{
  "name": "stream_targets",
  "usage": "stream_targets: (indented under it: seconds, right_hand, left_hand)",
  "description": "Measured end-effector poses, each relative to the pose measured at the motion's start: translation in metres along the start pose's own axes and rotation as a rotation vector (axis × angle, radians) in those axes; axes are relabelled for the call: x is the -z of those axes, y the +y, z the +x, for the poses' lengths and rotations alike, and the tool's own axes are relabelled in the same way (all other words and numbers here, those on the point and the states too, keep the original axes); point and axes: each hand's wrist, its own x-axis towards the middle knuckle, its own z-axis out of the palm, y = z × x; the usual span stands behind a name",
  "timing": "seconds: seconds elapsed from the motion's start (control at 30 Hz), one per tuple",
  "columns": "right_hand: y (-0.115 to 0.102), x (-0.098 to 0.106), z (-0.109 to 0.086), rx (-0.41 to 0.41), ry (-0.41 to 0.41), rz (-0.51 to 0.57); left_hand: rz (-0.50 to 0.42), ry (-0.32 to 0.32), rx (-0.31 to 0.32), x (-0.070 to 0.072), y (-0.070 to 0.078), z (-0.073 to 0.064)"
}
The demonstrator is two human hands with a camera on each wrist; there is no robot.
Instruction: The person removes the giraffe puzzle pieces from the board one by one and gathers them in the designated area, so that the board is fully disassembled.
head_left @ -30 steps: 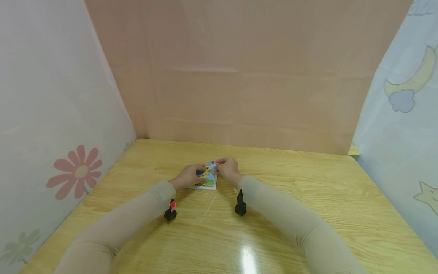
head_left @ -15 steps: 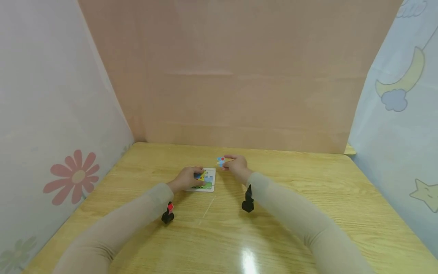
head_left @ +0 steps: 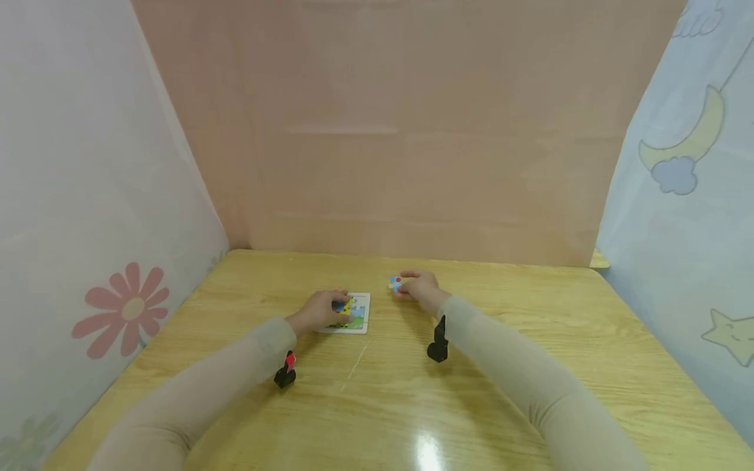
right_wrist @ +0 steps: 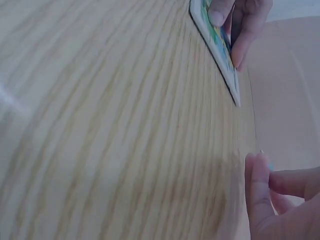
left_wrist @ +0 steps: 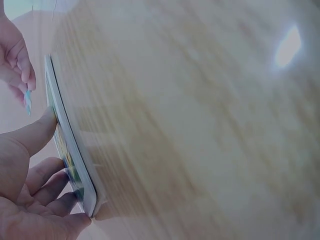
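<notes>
A square puzzle board [head_left: 360, 299] with a white border and a yellow, blue and green picture lies flat on the table. My left hand [head_left: 318, 311] rests on the board's left part, thumb and fingers spread over the picture and covering much of it. In the left wrist view, the thumb [left_wrist: 39, 131] touches the board's surface and one fingertip is at its corner. To the board's right, my right hand [head_left: 421, 290] pinches a light-blue puzzle piece [head_left: 394, 285] with a red spot. Only a sliver of that piece shows in the right wrist view, behind the fingertips.
The wooden table [head_left: 501, 366] reaches back to a plain tan backdrop [head_left: 412, 163]. Pale printed curtains stand at the left and right. A black wrist camera [head_left: 438, 343] hangs under the right sleeve, and another black camera [head_left: 285, 374] under the left.
My right hand has lifted the puzzle piece away from the board and carried it to the right. The left hand stays on the board, where more of the right border now shows.
</notes>
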Motion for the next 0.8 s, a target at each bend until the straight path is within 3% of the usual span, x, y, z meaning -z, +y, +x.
stream_targets:
  seconds: [0.27, 0.6, 0.8]
  right_hand:
    - [0.013, 0.009, 0.008, -0.014, -0.027, 0.017]
    - [0.019, 0.019, 0.017, 0.129, -0.017, -0.235]
    - [0.016, 0.024, 0.021, 0.165, 0.039, -0.333]
  left_hand:
    - [0.012, -0.010, -0.006, -0.001, -0.004, -0.007]
    - [0.008, -0.014, -0.026, -0.002, -0.001, -0.003]
    - [0.002, 0.000, -0.038, -0.001, 0.001, -0.001]
